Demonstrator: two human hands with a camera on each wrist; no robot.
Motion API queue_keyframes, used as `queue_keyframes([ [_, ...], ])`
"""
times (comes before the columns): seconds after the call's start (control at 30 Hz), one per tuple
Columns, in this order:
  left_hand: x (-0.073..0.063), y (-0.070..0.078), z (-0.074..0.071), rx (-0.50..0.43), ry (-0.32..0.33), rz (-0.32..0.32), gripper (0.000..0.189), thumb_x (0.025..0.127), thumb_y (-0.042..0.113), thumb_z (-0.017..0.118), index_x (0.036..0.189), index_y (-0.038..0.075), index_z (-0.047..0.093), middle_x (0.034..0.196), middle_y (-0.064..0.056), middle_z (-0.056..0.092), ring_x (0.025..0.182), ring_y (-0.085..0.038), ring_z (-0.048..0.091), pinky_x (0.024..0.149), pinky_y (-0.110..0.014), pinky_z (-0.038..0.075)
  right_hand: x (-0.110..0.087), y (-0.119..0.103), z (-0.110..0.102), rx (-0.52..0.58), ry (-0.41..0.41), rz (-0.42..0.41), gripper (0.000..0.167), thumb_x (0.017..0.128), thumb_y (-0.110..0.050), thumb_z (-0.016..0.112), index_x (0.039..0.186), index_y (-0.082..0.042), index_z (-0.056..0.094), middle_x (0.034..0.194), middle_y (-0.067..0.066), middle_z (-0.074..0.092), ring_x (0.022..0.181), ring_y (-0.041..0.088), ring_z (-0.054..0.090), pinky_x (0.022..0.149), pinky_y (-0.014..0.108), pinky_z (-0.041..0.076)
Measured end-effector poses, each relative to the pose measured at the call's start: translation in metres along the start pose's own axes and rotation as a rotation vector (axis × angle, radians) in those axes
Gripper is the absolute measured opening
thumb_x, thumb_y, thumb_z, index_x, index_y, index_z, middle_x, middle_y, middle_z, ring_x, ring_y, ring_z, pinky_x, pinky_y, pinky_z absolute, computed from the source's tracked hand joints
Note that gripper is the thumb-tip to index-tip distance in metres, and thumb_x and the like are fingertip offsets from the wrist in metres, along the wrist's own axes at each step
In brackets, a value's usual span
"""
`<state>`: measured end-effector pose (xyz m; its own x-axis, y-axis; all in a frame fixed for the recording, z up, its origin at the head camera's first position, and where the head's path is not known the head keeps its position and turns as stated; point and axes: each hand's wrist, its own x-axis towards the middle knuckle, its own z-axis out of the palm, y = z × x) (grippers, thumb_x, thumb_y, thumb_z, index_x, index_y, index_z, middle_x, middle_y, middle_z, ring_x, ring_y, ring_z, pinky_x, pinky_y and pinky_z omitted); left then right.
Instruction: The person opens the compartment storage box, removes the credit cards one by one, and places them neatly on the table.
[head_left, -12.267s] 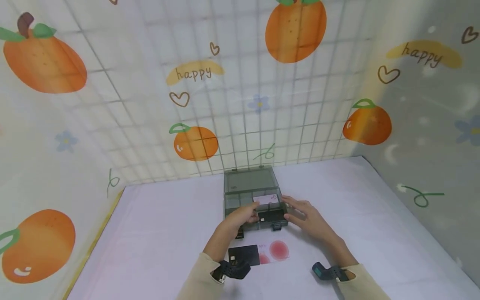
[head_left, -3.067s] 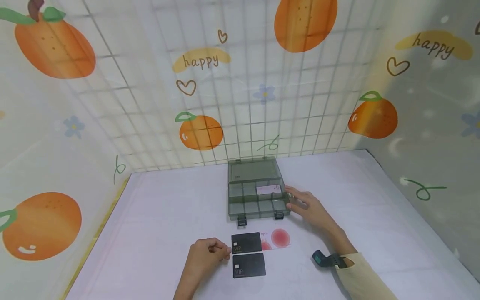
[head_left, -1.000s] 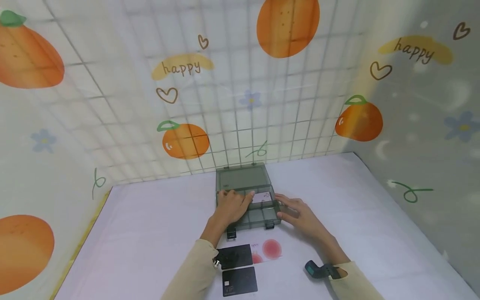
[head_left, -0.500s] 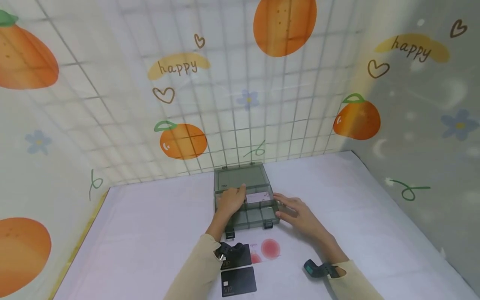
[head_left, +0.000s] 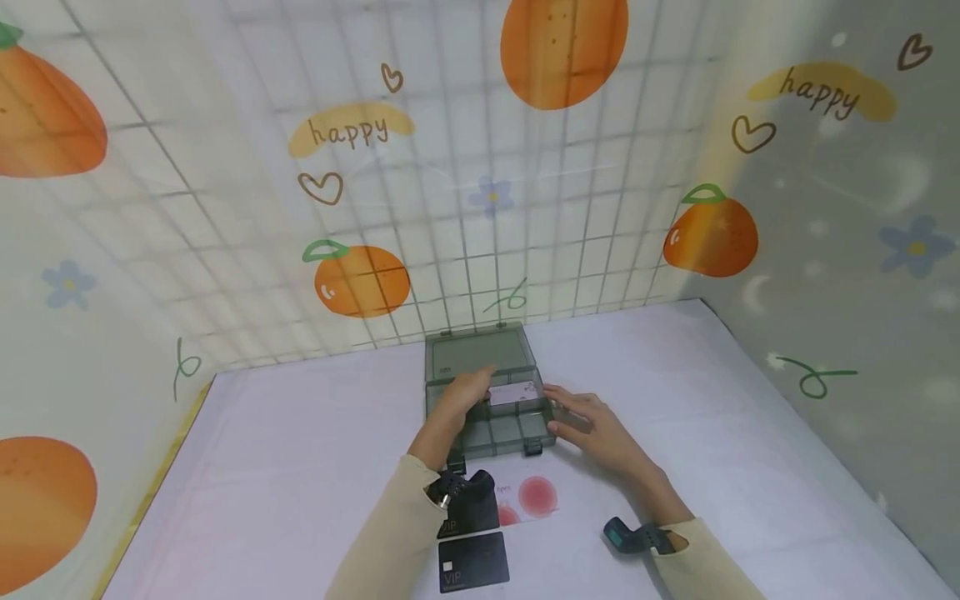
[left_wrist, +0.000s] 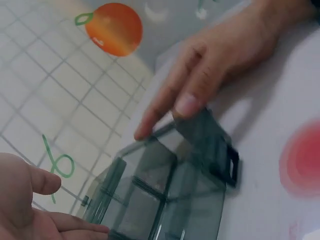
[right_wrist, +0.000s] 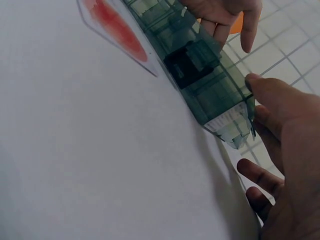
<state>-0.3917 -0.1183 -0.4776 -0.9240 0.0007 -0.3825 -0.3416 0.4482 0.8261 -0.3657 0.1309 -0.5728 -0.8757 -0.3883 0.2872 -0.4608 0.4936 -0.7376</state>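
A translucent grey-green compartment box [head_left: 506,430] stands with its lid [head_left: 480,350] tipped back. My left hand [head_left: 467,395] reaches over the back-left compartments, beside a pale pink card [head_left: 513,392] lying in the back row. In the left wrist view, the left hand [left_wrist: 25,210] has its thumb raised and fingers extended at the box; I see nothing held. My right hand [head_left: 600,429] rests thumb and fingertips on the box's right side. The right wrist view shows that right hand's thumb [right_wrist: 270,90] touching the box's edge, with lower fingers apart from it.
In front of the box lie a black VIP card [head_left: 480,515], partly behind the left wrist strap, and a pink-and-white card [head_left: 537,497] beside it. Nearer me is another black VIP card [head_left: 474,563]. A patterned curtain [head_left: 600,183] stands behind the white table [head_left: 300,467].
A black card seen in the front compartments earlier is gone from there; a second black VIP card now lies on the table. My left hand has moved from beside the cards to the back compartments.
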Motion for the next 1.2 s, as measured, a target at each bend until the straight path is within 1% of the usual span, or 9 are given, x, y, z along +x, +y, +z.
queue_keyframes([
  [0.13,0.003,0.004,-0.004,-0.093,-0.058,-0.040,0.065,0.103,0.044,0.047,0.145,-0.006,0.045,0.136,-0.021,0.058,0.135,-0.040,0.042,0.112,-0.064,0.022,0.000,-0.001,0.000,0.001,0.006,0.003,0.059,0.095,-0.043,0.068,0.149,-0.027,0.051,0.154,-0.012,0.042,0.128,0.023,0.045,0.102,0.062,0.037],
  [0.3,0.003,0.007,-0.011,-0.104,-0.096,-0.048,0.062,0.104,0.042,0.048,0.147,-0.002,0.045,0.142,-0.023,0.051,0.132,-0.037,0.048,0.113,-0.064,0.020,0.001,-0.004,0.002,0.013,0.011,-0.013,0.059,0.095,-0.043,0.068,0.148,-0.023,0.052,0.154,-0.007,0.044,0.126,0.025,0.046,0.101,0.062,0.037],
  [0.4,0.003,0.010,-0.013,-0.110,-0.129,-0.038,0.059,0.104,0.041,0.046,0.150,0.004,0.044,0.145,-0.025,0.046,0.131,-0.037,0.049,0.114,-0.062,0.021,0.002,-0.004,0.002,0.018,0.007,-0.006,0.058,0.095,-0.043,0.068,0.148,-0.024,0.052,0.154,-0.011,0.043,0.127,0.024,0.046,0.102,0.061,0.037],
  [0.53,0.002,0.013,-0.014,-0.132,-0.140,-0.054,0.060,0.104,0.041,0.048,0.149,0.002,0.044,0.146,-0.024,0.046,0.130,-0.036,0.050,0.114,-0.059,0.022,0.002,-0.003,0.001,0.012,0.005,-0.004,0.057,0.095,-0.042,0.068,0.148,-0.025,0.052,0.153,-0.014,0.043,0.127,0.023,0.046,0.103,0.059,0.037],
  [0.63,0.001,0.011,-0.014,-0.128,-0.106,-0.057,0.058,0.103,0.037,0.051,0.143,-0.004,0.049,0.139,-0.021,0.056,0.129,-0.036,0.050,0.113,-0.058,0.025,0.002,-0.002,0.000,0.011,0.001,-0.010,0.057,0.096,-0.041,0.068,0.148,-0.024,0.052,0.154,-0.013,0.043,0.127,0.023,0.045,0.103,0.059,0.036],
  [0.77,-0.001,0.007,-0.015,-0.115,-0.009,-0.003,0.042,0.097,0.023,0.058,0.124,-0.008,0.064,0.120,-0.016,0.069,0.123,-0.037,0.055,0.110,-0.060,0.031,0.003,-0.001,-0.002,0.005,-0.007,-0.003,0.058,0.096,-0.042,0.067,0.149,-0.025,0.051,0.154,-0.012,0.042,0.128,0.023,0.045,0.103,0.060,0.036],
  [0.87,-0.001,0.004,-0.012,-0.133,0.066,0.053,0.032,0.094,0.018,0.062,0.114,-0.005,0.071,0.117,-0.015,0.070,0.117,-0.038,0.058,0.106,-0.060,0.035,0.003,-0.001,-0.004,-0.002,-0.010,0.010,0.058,0.096,-0.043,0.068,0.149,-0.027,0.050,0.154,-0.014,0.042,0.128,0.023,0.044,0.103,0.061,0.036],
  [0.97,-0.001,0.002,-0.008,-0.136,0.114,0.100,0.028,0.094,0.018,0.068,0.112,-0.001,0.074,0.120,-0.015,0.068,0.112,-0.038,0.060,0.102,-0.057,0.040,0.003,0.000,-0.004,-0.006,-0.003,0.005,0.059,0.095,-0.042,0.068,0.149,-0.026,0.051,0.154,-0.012,0.042,0.127,0.024,0.045,0.102,0.062,0.036],
  [1.2,-0.002,-0.001,0.007,0.017,0.161,0.172,0.020,0.091,0.020,0.074,0.096,0.001,0.079,0.107,-0.015,0.071,0.099,-0.034,0.065,0.086,-0.050,0.053,0.001,0.003,0.000,-0.001,0.003,-0.032,0.059,0.095,-0.041,0.068,0.148,-0.022,0.051,0.153,-0.010,0.044,0.127,0.027,0.046,0.100,0.062,0.039],
])
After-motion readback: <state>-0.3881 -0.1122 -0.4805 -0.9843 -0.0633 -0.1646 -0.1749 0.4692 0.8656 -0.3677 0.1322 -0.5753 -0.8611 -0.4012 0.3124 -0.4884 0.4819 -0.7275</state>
